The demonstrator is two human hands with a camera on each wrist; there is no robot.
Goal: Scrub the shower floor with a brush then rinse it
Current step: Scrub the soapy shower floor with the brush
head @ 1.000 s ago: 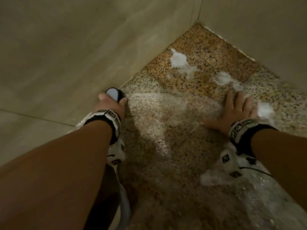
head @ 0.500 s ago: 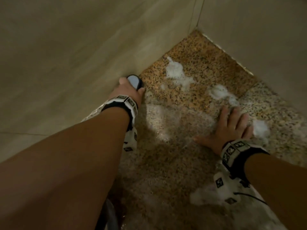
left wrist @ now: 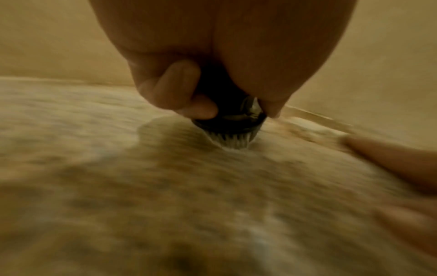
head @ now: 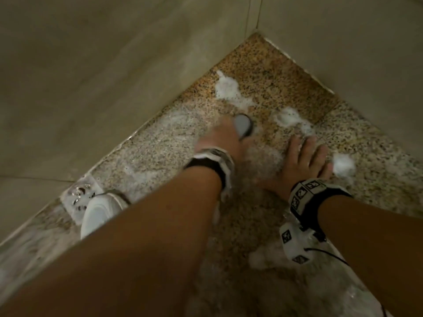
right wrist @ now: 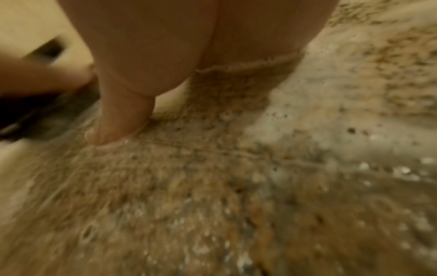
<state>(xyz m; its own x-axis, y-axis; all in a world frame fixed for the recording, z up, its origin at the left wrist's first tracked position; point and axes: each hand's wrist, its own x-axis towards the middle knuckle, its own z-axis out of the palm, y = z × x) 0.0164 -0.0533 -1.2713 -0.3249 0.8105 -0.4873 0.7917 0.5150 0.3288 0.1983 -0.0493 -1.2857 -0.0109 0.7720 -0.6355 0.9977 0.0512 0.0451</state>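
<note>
Tiled walls [head: 96, 72] close in on the left and far side of the speckled shower floor [head: 160, 147], which is wet and soapy. A white shoe [head: 100, 209] stands by the left wall, beside a square floor drain [head: 79, 195]. Further right, the left hand [head: 219, 138] curls its grip around a dark brush [head: 243, 124], bristles [left wrist: 232, 140] pressed to the floor. Foam clumps [head: 226, 88] lie beyond it. The right hand [head: 302, 163] lies flat on the floor, fingers spread, just beside the brush.

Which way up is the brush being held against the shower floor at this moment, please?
Bristles down. The left hand grips the brush from above, with its pale bristles pressed onto the wet floor.
</note>
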